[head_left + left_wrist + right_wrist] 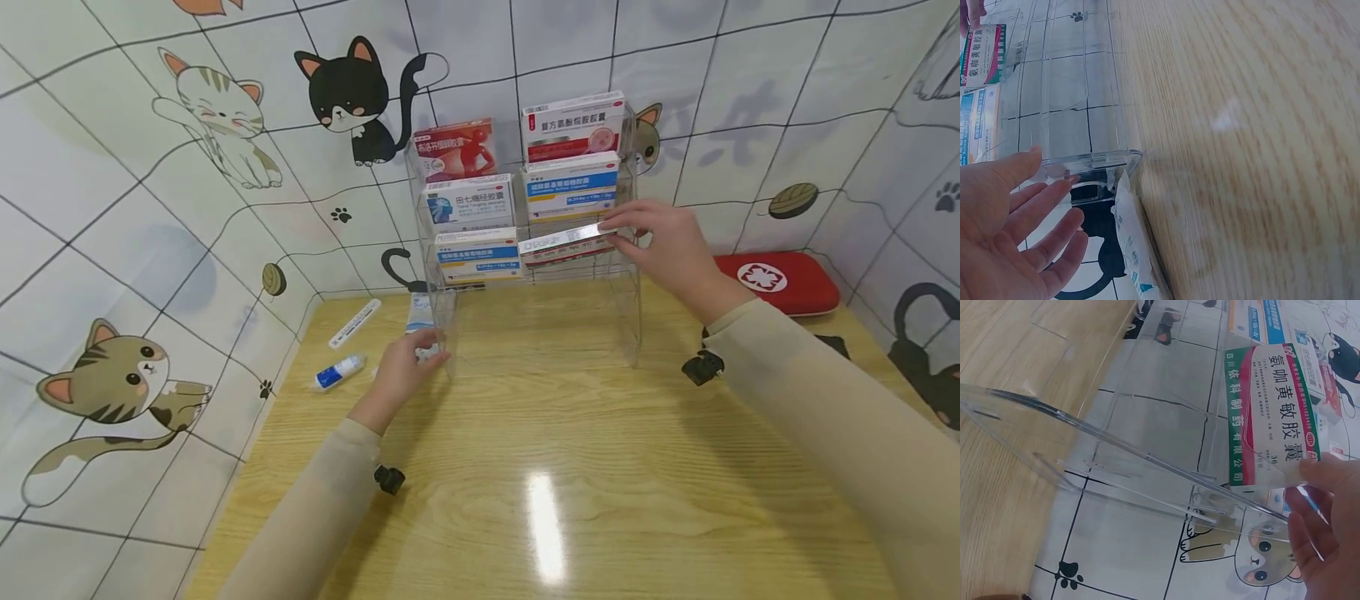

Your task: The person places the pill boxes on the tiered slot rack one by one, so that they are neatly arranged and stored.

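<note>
Between the thumb and fingers of my right hand (671, 250) is a medicine box (1272, 415), white with green and pink bands. It is tilted at the right end of the lowest filled tier of a clear display rack (630, 317). My left hand (401, 371) holds the rack's lower left side panel, with thumb and fingers about its edge. Left of the tilted box stands a blue-and-white medicine box (478, 257). The tiers above carry a white box (468, 204), another blue-and-white box (572, 187), a red box (455, 150) and a red-and-white box (573, 129).
A red zip case (783, 283) lies at the back right. On the left of the wooden table (525, 467) are a blue-and-white tube (340, 372), a white strip (355, 323) and a blue-and-white packet (421, 312) beside the rack. A cat-patterned wall covering (480, 58) rises close behind.
</note>
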The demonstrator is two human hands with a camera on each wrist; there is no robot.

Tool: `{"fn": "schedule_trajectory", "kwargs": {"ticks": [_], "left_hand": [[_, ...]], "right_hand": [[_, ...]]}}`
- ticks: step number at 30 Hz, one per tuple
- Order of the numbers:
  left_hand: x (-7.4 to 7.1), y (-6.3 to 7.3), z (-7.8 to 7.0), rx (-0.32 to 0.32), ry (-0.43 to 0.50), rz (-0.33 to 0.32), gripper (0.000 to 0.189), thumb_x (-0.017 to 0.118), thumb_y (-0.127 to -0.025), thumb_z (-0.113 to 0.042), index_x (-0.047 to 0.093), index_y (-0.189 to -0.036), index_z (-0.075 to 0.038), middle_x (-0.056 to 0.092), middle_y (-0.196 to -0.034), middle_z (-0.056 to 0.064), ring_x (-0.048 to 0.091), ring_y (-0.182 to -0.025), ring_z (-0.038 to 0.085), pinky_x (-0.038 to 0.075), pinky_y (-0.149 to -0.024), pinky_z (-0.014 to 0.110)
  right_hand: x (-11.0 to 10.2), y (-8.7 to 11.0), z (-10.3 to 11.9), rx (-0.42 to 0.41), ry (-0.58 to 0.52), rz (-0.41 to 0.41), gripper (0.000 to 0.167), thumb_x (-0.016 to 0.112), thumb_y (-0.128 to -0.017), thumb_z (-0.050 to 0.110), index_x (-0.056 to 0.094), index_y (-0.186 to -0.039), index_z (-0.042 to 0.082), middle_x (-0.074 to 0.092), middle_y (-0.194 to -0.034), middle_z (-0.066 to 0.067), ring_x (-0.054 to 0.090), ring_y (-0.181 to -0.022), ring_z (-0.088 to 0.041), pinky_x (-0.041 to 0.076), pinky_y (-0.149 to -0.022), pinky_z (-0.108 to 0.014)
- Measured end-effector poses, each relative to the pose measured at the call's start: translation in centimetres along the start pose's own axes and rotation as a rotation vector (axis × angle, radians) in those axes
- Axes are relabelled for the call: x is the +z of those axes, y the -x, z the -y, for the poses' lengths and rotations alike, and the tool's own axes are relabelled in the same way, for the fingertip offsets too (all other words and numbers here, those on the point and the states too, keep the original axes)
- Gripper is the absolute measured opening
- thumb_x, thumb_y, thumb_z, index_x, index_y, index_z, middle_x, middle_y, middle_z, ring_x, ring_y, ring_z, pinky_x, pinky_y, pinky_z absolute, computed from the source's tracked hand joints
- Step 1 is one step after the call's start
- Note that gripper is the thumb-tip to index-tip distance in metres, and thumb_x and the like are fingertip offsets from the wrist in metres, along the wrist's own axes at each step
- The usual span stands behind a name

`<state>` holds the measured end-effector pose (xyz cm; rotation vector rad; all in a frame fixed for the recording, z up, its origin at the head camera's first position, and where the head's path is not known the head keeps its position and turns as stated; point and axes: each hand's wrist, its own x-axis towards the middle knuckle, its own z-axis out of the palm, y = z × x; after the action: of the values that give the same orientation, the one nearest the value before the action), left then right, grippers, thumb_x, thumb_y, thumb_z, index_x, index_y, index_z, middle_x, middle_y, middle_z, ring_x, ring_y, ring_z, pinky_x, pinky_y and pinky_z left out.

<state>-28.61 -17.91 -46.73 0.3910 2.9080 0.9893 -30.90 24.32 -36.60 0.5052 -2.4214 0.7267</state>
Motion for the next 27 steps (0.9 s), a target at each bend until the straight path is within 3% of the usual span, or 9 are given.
{"fn": "schedule_trajectory", "kwargs": {"ticks": [3,8,12,19,22,27], "left_hand": [[0.0,0.0,0.0,-0.004,-0.004,-0.004,0.042,0.071,-0.1,-0.031,0.064,-0.137,-0.013,0.068,-0.136,0.01,0.064,-0.126,0.03,0.055,-0.103,0.051],[0.1,-0.1,0.0,-0.001,-0.001,-0.003,0.041,0.071,-0.1,-0.028,0.065,-0.137,-0.012,0.068,-0.136,0.011,0.064,-0.126,0.031,0.055,-0.103,0.052],[0.2,-0.2,0.0,0.0,0.005,-0.004,0.042,0.071,-0.1,-0.027,0.064,-0.137,-0.011,0.068,-0.137,0.011,0.064,-0.126,0.031,0.055,-0.104,0.051],[0.3,-0.1,0.2,-0.006,0.013,-0.008,0.042,0.071,-0.1,-0.027,0.065,-0.137,-0.01,0.068,-0.136,0.011,0.064,-0.125,0.032,0.055,-0.102,0.052],[0.4,-0.2,0.2,-0.008,0.017,-0.003,0.043,0.071,-0.1,-0.028,0.064,-0.138,-0.01,0.068,-0.136,0.013,0.064,-0.125,0.032,0.055,-0.102,0.052],[-0.2,0.1,0.7,-0.024,-0.014,0.005,0.048,0.065,-0.103,-0.036,0.058,-0.146,-0.017,0.062,-0.145,0.013,0.058,-0.134,0.035,0.05,-0.108,0.056]], "right_hand": [[0.1,0.0,0.1,0.0,0.036,0.026,0.024,0.076,-0.094,0.009,0.078,-0.117,0.011,0.073,-0.126,-0.007,0.068,-0.104,-0.025,0.055,-0.081,-0.035],[0.1,0.2,0.4,0.026,0.043,0.067,0.029,0.079,-0.091,0.007,0.076,-0.12,0.006,0.069,-0.132,-0.013,0.065,-0.12,-0.034,0.056,-0.102,-0.052],[0.2,0.8,0.8,0.047,-0.018,0.061,0.034,0.08,-0.09,0.005,0.075,-0.123,0.004,0.064,-0.139,-0.013,0.057,-0.134,-0.036,0.05,-0.11,-0.054],[0.1,3.3,0.8,0.072,-0.116,-0.048,0.047,0.081,-0.09,0.01,0.069,-0.135,0.01,0.052,-0.152,-0.009,0.049,-0.142,-0.032,0.046,-0.113,-0.057],[-0.4,5.1,0.6,0.154,-0.134,-0.031,0.059,0.077,-0.095,0.022,0.056,-0.151,0.019,0.042,-0.163,-0.004,0.038,-0.152,-0.03,0.039,-0.117,-0.062],[-1.7,8.6,-0.7,0.281,-0.117,0.127,0.072,0.058,-0.105,0.041,0.022,-0.166,0.026,0.01,-0.175,0.0,0.008,-0.162,-0.032,0.013,-0.125,-0.069]]}}
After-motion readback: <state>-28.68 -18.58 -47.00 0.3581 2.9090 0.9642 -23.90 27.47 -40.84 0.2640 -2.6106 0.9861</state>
